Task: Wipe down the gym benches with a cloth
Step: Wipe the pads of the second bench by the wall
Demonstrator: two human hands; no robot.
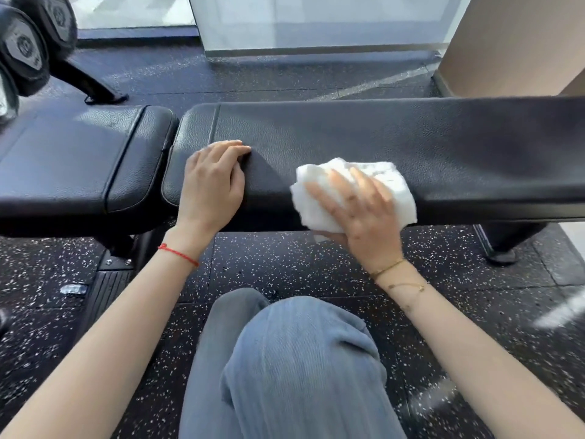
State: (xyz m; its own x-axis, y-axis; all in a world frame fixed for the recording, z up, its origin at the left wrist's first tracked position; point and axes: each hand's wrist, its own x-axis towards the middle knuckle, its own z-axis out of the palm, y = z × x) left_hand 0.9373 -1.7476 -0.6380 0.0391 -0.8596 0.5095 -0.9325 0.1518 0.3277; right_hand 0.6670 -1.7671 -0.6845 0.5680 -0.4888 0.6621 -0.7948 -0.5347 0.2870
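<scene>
A long black padded bench [427,144] runs across the view in front of me. A crumpled white cloth [389,182] lies over its near edge. My right hand [361,213] presses on the cloth with fingers spread on top, and its thumb tucks under the cloth at the bench's front edge. My left hand [212,182] rests on the bench pad near its left end, fingers lightly bent and holding nothing.
A second black pad [72,160] adjoins the bench on the left. Dumbbells [25,45] sit on a rack at the far left. My knee in grey-blue trousers [285,359] is below the bench. A speckled rubber floor [285,267], a glass wall and a tan pillar [522,42] surround it.
</scene>
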